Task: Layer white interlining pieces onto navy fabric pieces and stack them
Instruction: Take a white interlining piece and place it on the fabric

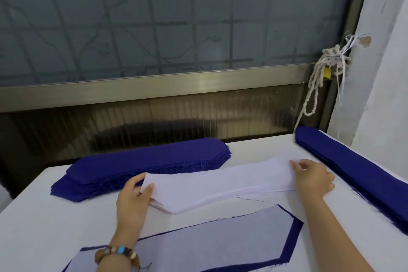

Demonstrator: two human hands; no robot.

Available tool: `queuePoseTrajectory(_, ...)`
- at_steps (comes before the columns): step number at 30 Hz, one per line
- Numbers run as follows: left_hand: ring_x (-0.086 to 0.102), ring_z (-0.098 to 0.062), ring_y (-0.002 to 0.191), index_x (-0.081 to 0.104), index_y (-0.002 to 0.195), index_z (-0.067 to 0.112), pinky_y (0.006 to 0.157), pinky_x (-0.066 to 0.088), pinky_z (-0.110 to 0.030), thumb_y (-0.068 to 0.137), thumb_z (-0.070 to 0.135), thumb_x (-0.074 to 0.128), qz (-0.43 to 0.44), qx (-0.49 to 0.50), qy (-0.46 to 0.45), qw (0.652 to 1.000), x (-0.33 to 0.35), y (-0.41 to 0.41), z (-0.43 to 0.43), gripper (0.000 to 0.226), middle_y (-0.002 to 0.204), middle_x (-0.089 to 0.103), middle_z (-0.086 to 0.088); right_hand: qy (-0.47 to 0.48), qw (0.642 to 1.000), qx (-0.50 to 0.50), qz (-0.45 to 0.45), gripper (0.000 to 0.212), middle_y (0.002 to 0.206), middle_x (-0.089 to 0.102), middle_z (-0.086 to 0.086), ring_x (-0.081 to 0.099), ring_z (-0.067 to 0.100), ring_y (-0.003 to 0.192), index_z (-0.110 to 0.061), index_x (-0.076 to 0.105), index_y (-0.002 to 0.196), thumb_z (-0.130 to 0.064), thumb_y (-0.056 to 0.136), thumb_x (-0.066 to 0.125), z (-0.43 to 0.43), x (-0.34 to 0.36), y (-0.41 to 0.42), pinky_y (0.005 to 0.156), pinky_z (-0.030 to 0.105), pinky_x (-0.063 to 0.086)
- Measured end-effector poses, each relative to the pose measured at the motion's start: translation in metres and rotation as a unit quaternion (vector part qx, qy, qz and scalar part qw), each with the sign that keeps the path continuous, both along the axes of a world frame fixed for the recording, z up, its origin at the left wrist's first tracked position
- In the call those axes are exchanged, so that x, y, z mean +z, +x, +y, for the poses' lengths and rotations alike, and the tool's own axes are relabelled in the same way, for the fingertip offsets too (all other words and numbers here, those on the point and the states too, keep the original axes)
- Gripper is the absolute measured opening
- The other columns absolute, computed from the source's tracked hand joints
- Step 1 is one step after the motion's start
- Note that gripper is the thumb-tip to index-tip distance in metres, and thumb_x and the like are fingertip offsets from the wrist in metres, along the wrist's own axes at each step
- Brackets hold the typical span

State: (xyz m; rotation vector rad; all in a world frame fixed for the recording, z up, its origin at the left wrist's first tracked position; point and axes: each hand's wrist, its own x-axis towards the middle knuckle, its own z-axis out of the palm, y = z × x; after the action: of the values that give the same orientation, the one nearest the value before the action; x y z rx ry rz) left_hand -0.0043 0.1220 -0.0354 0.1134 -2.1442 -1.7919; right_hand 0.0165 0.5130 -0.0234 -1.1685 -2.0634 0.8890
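Note:
A stack of white interlining pieces (220, 185) lies across the middle of the white table (44, 227). My left hand (132, 199) pinches the stack's left end, thumb on top and fingers underneath, lifting the top sheets slightly. My right hand (313, 176) rests on the stack's right end with curled fingers at the top sheet's edge. A navy piece covered by a white interlining piece (209, 243) lies flat in front of me. Behind the white stack sits a pile of navy fabric pieces (143, 165). A second navy pile (353, 168) runs along the right edge.
A frosted window with a metal frame (154, 86) stands right behind the table. A bundle of white cord (320, 77) hangs at the window's right post, above the far end of the right navy pile. A white wall (379, 73) closes the right side.

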Motion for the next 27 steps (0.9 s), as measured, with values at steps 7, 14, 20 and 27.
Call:
queuePoseTrajectory(7, 0.064, -0.018, 0.079, 0.046, 0.109, 0.024, 0.073, 0.050, -0.034, 0.086, 0.014, 0.074, 0.028, 0.098, 0.050, 0.994, 0.004, 0.003, -0.007, 0.037, 0.086, 0.068, -0.002, -0.020, 0.985, 0.112, 0.127, 0.016, 0.086, 0.063, 0.007, 0.053, 0.020, 0.079, -0.006, 0.064, 0.096, -0.022, 0.093, 0.061, -0.012, 0.003, 0.002, 0.077, 0.028, 0.038)
queuePoseTrajectory(14, 0.063, -0.022, 0.092, 0.075, 0.096, 0.020, 0.075, 0.048, -0.012, 0.090, 0.006, 0.066, 0.035, 0.090, -0.062, 0.993, 0.000, 0.002, -0.023, 0.017, 0.096, 0.071, 0.000, -0.009, 0.976, 0.138, 0.169, 0.021, 0.084, 0.061, 0.022, 0.055, 0.038, 0.079, 0.002, 0.057, 0.090, -0.018, 0.096, 0.056, -0.037, 0.006, 0.007, 0.074, 0.043, 0.046)
queuePoseTrajectory(20, 0.061, -0.017, 0.094, 0.072, 0.112, 0.013, 0.088, 0.053, -0.034, 0.093, 0.006, 0.062, 0.015, 0.104, -0.061, 0.993, 0.017, 0.010, -0.037, 0.023, 0.109, 0.070, -0.003, -0.056, 0.972, 0.145, 0.178, 0.027, 0.072, 0.058, 0.013, 0.050, 0.023, 0.066, -0.001, 0.054, 0.079, -0.023, 0.094, 0.060, -0.040, 0.005, 0.018, 0.063, 0.030, 0.036)
queuePoseTrajectory(27, 0.061, -0.014, 0.091, 0.071, 0.116, 0.012, 0.071, 0.048, -0.017, 0.092, 0.007, 0.063, 0.022, 0.087, -0.052, 0.995, 0.039, 0.039, -0.074, 0.025, 0.109, 0.066, 0.000, -0.141, 0.952, 0.185, 0.197, 0.025, 0.059, 0.065, 0.004, 0.062, 0.019, 0.062, -0.009, 0.058, 0.072, -0.026, 0.090, 0.064, -0.057, 0.012, 0.050, 0.068, 0.026, 0.046)
